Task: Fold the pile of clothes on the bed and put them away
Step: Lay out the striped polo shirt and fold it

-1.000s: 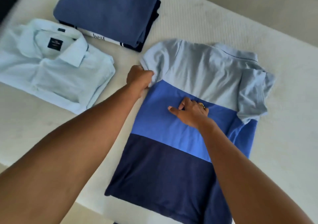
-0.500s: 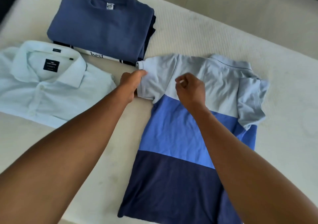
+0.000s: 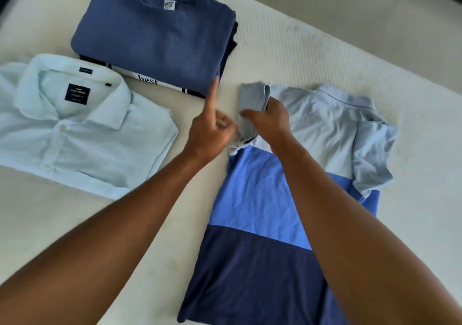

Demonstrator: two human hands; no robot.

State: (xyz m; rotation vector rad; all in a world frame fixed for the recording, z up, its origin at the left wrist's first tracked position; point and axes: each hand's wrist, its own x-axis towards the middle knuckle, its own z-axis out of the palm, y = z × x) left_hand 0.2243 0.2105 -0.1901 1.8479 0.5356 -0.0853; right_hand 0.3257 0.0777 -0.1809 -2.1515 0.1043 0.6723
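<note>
A polo shirt [image 3: 252, 199] with pale blue, mid blue and navy bands lies back-up on the bed, its right sleeve folded in over the body. My right hand [image 3: 268, 119] grips the left sleeve [image 3: 252, 99] and has it lifted and turned inward. My left hand [image 3: 210, 129] is at the sleeve's lower edge, its lower fingers pinching the cloth there while the index finger points straight up and away.
A folded pale blue dress shirt [image 3: 82, 134] lies at the left. Behind it sits a stack of folded clothes topped by a dark blue tee [image 3: 155, 34]. The cream mattress [image 3: 325, 57] stretches to the right and ends at an edge along the top right.
My right hand moved from the shirt's back to the left sleeve and took hold of it. The sleeve has been lifted and turned inward. My left index finger has straightened.
</note>
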